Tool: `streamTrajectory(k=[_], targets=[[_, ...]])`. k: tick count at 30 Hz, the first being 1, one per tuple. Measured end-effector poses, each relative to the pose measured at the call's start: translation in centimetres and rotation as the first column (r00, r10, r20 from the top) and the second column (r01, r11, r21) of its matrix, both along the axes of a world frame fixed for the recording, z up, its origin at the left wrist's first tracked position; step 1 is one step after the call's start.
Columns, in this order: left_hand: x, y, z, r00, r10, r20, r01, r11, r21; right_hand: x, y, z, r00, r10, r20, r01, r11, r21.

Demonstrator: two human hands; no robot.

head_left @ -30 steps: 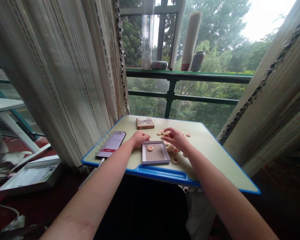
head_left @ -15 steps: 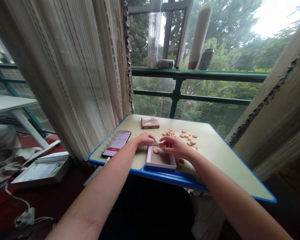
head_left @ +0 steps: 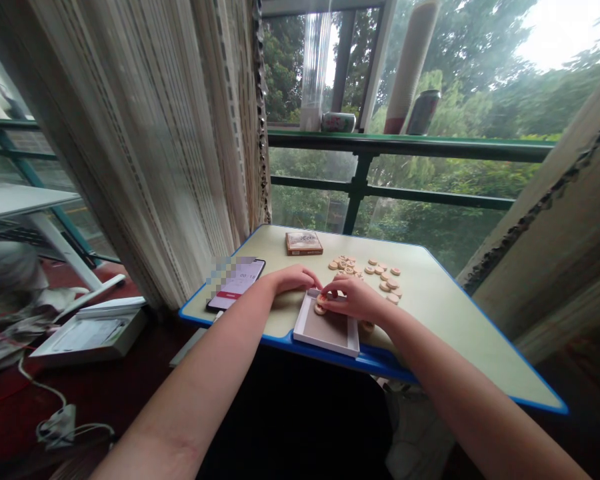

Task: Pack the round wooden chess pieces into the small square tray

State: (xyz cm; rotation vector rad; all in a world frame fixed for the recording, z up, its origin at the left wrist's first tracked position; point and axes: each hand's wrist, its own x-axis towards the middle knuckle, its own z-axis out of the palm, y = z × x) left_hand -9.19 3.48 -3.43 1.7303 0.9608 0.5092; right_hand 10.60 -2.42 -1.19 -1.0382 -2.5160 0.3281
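Note:
A shallow white box (head_left: 330,328) lies at the table's front edge. My right hand (head_left: 347,295) reaches over its far side, fingers pinched on a round wooden piece (head_left: 321,300) with a red mark. Another round piece (head_left: 319,309) touches it inside the box. My left hand (head_left: 299,279) rests at the box's far left corner, fingers bent together; whether they grip the rim is hidden. Beyond my right hand lie a pile of wooden pieces (head_left: 347,265) and several scattered ones (head_left: 390,283). One more piece (head_left: 367,327) sits right of the box, below my right wrist.
A phone (head_left: 235,285) lies at the table's left, a cable at its lower end. Near the back edge is a small brown box (head_left: 304,244). Cans (head_left: 339,123) and stacked cups (head_left: 411,67) stand or lie on the green railing. Curtains hang on both sides.
The piece in my right hand has come down beside the other piece in the box. The white box has turned slightly and moved a little toward me. The view has shifted slightly.

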Motion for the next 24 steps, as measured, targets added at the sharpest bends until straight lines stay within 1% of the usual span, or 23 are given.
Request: streamTrajectory(k=[5, 11, 15, 19, 24], targets=[[-0.2, -0.1, 0.0, 0.997, 0.021, 0.069, -0.014, 0.996, -0.093, -0.2, -0.1, -0.3, 0.999, 0.020, -0.028, -0.019, 0.999, 0.048], [-0.1, -0.3, 0.1, 0.996, 0.039, 0.076, -0.033, 0.996, -0.088, -0.7, -0.1, -0.9, 0.999, 0.051, -0.020, -0.049, 0.996, 0.080], [-0.3, -0.3, 0.2, 0.998, 0.007, 0.065, -0.002, 0.996, -0.087, -0.8, -0.1, -0.9, 0.998, 0.063, -0.025, -0.062, 0.996, 0.066], [-0.5, -0.4, 0.4, 0.997, -0.049, 0.062, 0.054, 0.994, -0.091, -0.8, -0.4, -0.4, 0.997, 0.076, -0.001, -0.076, 0.996, 0.050], [-0.7, -0.6, 0.8, 0.996, -0.090, 0.022, 0.092, 0.992, -0.092, -0.7, -0.8, 0.2, 0.990, 0.135, 0.051, -0.136, 0.991, 0.015]])
